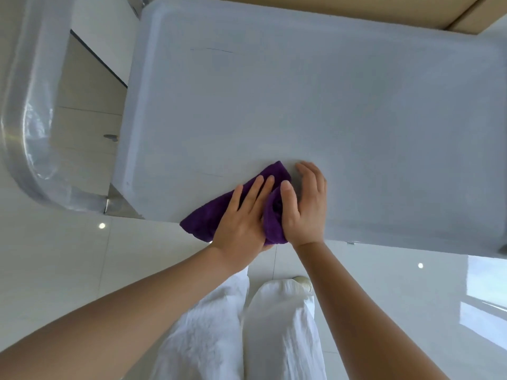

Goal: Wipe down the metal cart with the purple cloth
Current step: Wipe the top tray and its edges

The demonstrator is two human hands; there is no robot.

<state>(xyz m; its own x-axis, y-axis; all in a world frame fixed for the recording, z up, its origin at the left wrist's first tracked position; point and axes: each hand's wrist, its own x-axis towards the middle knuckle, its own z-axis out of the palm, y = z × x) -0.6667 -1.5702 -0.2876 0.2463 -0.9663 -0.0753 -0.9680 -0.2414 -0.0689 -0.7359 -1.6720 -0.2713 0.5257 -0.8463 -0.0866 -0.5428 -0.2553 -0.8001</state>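
Head view shows your left hand pressed flat, fingers straight, on the purple cloth, which lies at the near edge of the metal cart and hangs slightly over it. Your right hand sits just beside the left, thumb pinching a bunched fold of cloth, fingertips resting on the bare tray. Beyond both hands the tray looks evenly dull, so you cannot tell what is already wiped; judge most of it as left.
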